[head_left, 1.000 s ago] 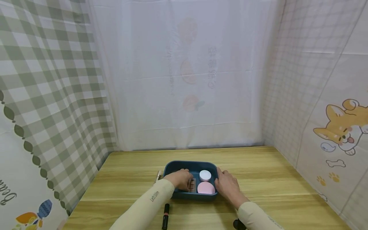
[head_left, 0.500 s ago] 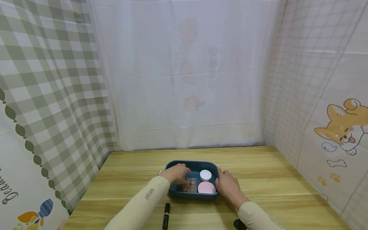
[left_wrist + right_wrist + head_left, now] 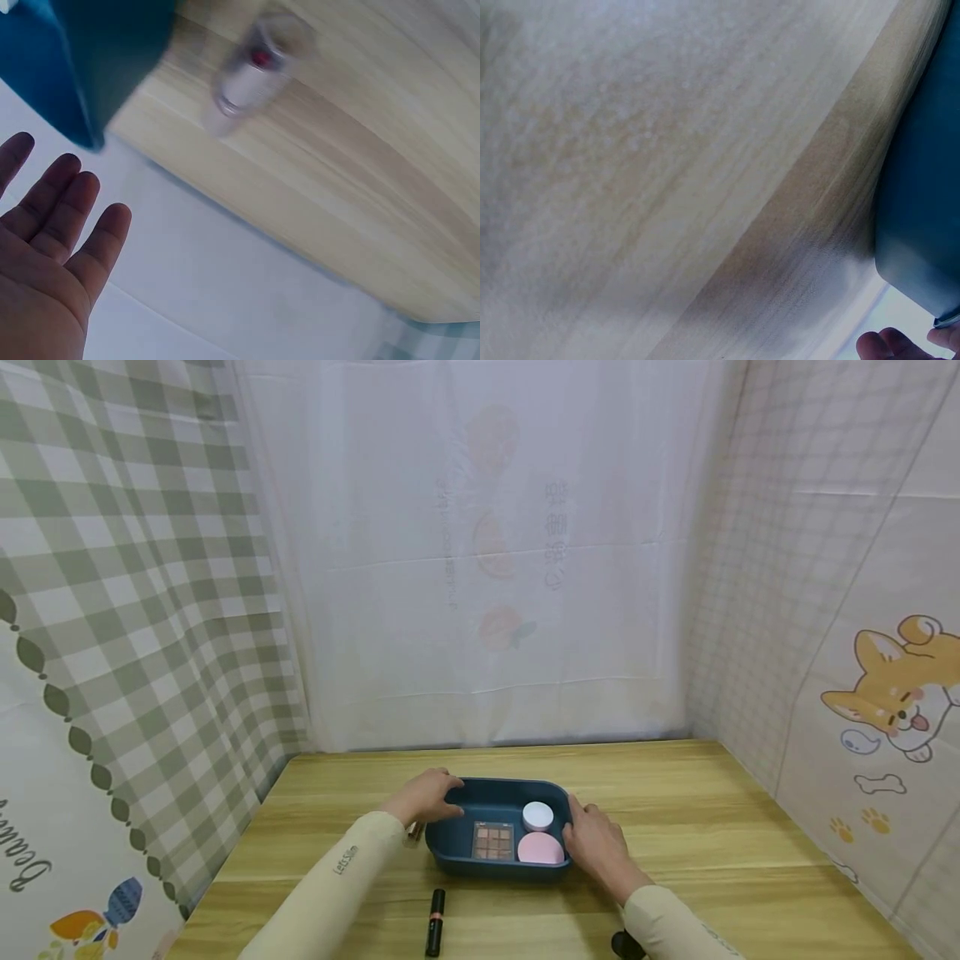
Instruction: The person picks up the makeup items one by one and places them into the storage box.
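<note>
A dark blue bin (image 3: 495, 869) stands on the wooden table. Inside lie a brown-toned eyeshadow palette (image 3: 493, 842), a round white container (image 3: 537, 816) and a round pink piece (image 3: 541, 848). At the bin's left rim, my left hand (image 3: 423, 796) holds nothing; its fingers (image 3: 101, 240) are spread beside the bin wall in the left wrist view. My right hand (image 3: 597, 843) grips the bin's right rim, thumb and fingers at the edge. Just left of the bin is a slim tube (image 3: 244, 81) with a clear end, partly hidden by the left hand in the head view.
A black tube with a pinkish band (image 3: 435, 923) lies on the table in front of the bin. A black rounded object (image 3: 625, 944) shows partly beneath the right sleeve. Cloth curtains (image 3: 487, 568) surround the table at the back and sides.
My left hand has let go of the eyeshadow palette, leaving it in the bin, and has moved up and left to the bin's left rim. The right hand stays on the right rim.
</note>
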